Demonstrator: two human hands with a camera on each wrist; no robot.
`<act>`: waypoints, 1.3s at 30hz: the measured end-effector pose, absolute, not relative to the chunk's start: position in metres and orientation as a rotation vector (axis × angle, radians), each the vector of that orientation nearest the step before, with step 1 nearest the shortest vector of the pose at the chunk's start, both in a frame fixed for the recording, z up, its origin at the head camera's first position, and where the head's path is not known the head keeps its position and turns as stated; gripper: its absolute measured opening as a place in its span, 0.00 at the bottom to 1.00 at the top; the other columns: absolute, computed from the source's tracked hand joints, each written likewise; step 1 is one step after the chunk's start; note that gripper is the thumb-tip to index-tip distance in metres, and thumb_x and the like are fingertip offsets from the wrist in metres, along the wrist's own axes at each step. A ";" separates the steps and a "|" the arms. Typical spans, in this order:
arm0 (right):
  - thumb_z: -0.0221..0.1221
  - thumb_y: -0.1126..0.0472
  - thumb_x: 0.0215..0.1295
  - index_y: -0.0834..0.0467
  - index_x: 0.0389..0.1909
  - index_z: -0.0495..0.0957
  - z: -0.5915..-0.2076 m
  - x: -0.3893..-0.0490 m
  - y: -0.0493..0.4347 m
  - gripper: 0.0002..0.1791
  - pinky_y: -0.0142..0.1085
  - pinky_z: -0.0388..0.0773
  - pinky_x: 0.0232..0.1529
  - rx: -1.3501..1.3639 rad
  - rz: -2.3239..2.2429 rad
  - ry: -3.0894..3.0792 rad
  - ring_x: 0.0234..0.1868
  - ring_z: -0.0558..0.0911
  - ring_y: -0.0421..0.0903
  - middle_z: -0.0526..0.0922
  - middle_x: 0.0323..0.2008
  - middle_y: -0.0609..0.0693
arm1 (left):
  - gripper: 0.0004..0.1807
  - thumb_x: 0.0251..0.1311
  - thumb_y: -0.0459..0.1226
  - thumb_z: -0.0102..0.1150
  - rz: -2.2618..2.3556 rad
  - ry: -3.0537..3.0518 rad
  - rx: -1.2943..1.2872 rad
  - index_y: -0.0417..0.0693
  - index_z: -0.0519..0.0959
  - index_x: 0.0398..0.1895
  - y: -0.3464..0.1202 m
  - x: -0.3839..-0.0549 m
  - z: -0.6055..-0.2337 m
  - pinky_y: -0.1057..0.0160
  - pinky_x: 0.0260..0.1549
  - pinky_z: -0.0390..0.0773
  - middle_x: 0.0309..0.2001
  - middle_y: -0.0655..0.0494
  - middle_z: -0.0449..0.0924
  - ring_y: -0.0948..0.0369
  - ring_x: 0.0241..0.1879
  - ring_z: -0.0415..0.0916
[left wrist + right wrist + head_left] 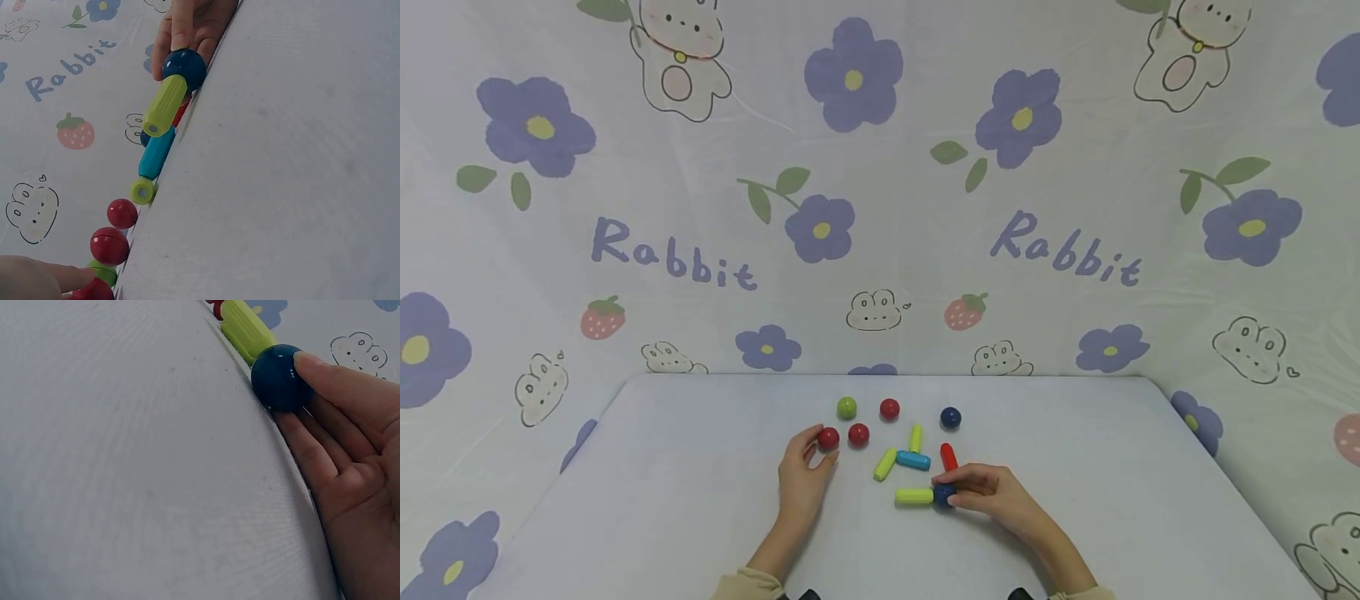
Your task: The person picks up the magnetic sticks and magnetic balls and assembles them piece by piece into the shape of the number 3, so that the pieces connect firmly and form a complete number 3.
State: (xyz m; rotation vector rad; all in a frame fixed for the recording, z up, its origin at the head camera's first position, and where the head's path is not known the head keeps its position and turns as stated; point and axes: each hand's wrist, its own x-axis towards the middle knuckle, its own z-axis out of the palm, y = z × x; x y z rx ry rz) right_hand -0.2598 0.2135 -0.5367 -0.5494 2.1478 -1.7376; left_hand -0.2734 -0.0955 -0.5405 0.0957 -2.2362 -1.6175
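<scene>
My right hand (1000,496) pinches a dark blue ball (278,381) between thumb and fingers. A yellow-green rod (913,497) joins the ball's left side end-on and points left. Farther left, my left hand (803,475) has its fingertips and thumb around a red ball (828,438); in the left wrist view one finger (69,276) lies across that ball's top. Just right of it sits another red ball (859,434). Between the hands, a blue rod (913,460) meets two yellow-green rods (885,464). A red rod (949,457) lies behind the right fingers, partly covered.
At the back of the white table (700,467) stand a green ball (847,407), a third red ball (890,408) and another dark blue ball (951,417). Behind the table's far edge hangs a patterned cloth (880,167) with flowers and rabbits.
</scene>
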 end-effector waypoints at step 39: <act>0.64 0.59 0.63 0.60 0.57 0.78 -0.537 -0.259 0.214 0.22 0.24 0.76 0.57 -0.591 -1.727 2.174 0.55 0.82 0.38 0.80 0.58 0.60 | 0.19 0.53 0.24 0.66 -1.668 -2.156 0.103 0.36 0.78 0.50 -0.095 -0.270 -0.538 0.58 0.50 0.82 0.50 0.38 0.80 0.45 0.50 0.82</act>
